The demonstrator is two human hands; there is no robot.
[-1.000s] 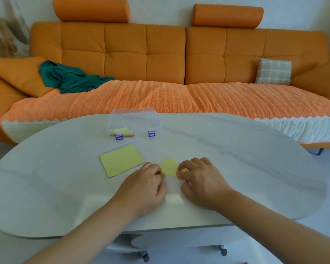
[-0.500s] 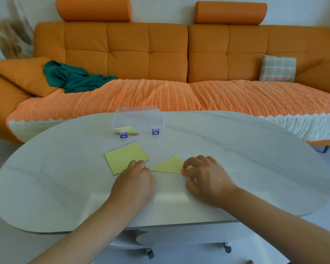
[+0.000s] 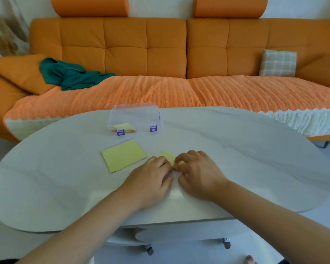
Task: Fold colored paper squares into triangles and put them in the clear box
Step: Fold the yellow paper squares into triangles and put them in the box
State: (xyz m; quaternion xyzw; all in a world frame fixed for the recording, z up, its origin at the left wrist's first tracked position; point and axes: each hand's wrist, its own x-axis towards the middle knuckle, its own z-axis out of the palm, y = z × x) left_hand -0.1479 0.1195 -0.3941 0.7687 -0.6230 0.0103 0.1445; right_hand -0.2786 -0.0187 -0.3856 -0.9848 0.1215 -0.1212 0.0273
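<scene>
A folded yellow paper piece (image 3: 168, 156) lies on the white table (image 3: 236, 153), mostly hidden under my two hands. My left hand (image 3: 151, 180) covers its left part with curled fingers. My right hand (image 3: 196, 174) pinches its right edge between curled fingers and thumb. A stack of yellow paper squares (image 3: 124, 158) lies flat just left of my hands. The clear box (image 3: 135, 115) with purple latches stands further back, and a folded yellow triangle (image 3: 125, 127) lies inside at its left.
An orange sofa (image 3: 160, 54) runs behind the table, with a green cloth (image 3: 71, 75) at left and a plaid cushion (image 3: 278, 62) at right. The table's near edge is close to my forearms. A bare toe (image 3: 251, 259) shows on the floor.
My left hand has slid right, back beside my right hand, over the folded paper. Less of the yellow piece shows now than half a second ago.
</scene>
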